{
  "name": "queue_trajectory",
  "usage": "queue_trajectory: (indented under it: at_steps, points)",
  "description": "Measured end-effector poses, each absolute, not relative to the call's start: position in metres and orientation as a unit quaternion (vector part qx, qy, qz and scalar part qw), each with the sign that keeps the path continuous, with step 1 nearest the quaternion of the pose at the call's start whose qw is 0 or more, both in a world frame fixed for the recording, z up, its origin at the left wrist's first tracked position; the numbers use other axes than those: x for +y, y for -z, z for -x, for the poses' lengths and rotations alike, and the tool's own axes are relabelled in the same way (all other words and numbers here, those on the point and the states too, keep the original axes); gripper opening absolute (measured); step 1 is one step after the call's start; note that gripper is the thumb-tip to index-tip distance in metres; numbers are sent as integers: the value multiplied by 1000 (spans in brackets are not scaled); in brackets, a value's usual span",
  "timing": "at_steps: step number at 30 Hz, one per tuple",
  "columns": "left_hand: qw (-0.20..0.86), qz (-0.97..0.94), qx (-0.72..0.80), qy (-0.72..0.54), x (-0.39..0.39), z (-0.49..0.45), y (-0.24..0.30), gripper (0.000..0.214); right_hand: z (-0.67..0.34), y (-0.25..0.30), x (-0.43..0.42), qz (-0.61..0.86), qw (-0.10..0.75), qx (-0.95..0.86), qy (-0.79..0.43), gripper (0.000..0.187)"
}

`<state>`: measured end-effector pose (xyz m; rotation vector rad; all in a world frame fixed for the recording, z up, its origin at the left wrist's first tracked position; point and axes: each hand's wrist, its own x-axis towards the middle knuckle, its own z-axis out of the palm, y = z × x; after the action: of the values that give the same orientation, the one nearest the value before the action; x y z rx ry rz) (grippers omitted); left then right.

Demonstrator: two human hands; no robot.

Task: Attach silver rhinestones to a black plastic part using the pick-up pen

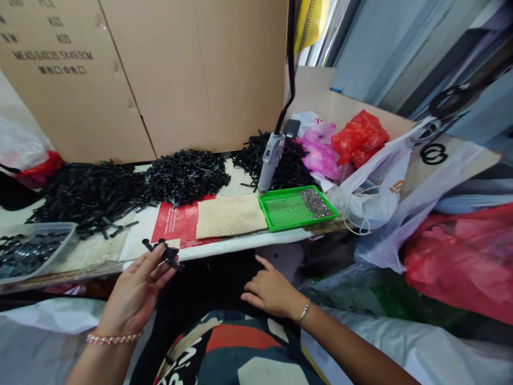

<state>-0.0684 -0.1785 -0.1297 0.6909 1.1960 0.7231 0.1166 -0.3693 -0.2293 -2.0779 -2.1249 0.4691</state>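
Patterned clothing [240, 347] fills the bottom centre. Lower left, the left hand [134, 294] is drawn into a pinch; lower centre, the right hand [272, 290] hangs loosely spread. The pinch holds small black parts [171, 255], apparently several, left of centre.

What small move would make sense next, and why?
Probably raise the right hand to the grey corded tool: that hand looks empty, the left hand holds black pieces, and the tool's tip hangs by the green tray of silvery bits.
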Motion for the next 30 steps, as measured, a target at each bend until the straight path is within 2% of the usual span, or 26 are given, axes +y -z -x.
queue_trajectory:
  at_steps: [4, 6, 8, 10, 11, 14, 16, 18, 21, 30]
  points:
    - [743, -331, 499, -298, -189, 58, 127, 14, -130, 224, -410, 788, -51, -582, -194, 35]
    - [761, -343, 474, -281, -195, 52, 128, 9, -136, 225, -426, 813, -97, -537, -204, 24]
    - [775, -357, 451, -261, -201, 47, 129, 4, -140, 218, -430, 825, -106, -520, -192, 12]
    - [786, -370, 433, -242, -206, 43, 130, 18, -139, 201, -421, 822, -20, -546, -161, 16]
    - [790, -374, 425, -234, -209, 41, 131, 24, -136, 191, -412, 808, 66, -567, -144, 22]
    - [797, -377, 415, -225, -214, 36, 132, 35, -117, 161, -375, 697, 390, -588, -126, 35]
    - [802, -374, 409, -224, -216, 33, 133, 35, -102, 150, -349, 625, 511, -578, -118, 41]
    - [807, -364, 405, -228, -217, 30, 133, 34, -91, 148, -329, 595, 547, -581, -95, 37]
    - [814, -329, 412, -242, -213, 24, 133, 36, -87, 152, -311, 599, 545, -584, -60, 25]
    - [827, -320, 405, -224, -190, 4, 132, 31, -109, 156, -289, 603, 559, -567, -42, 30]
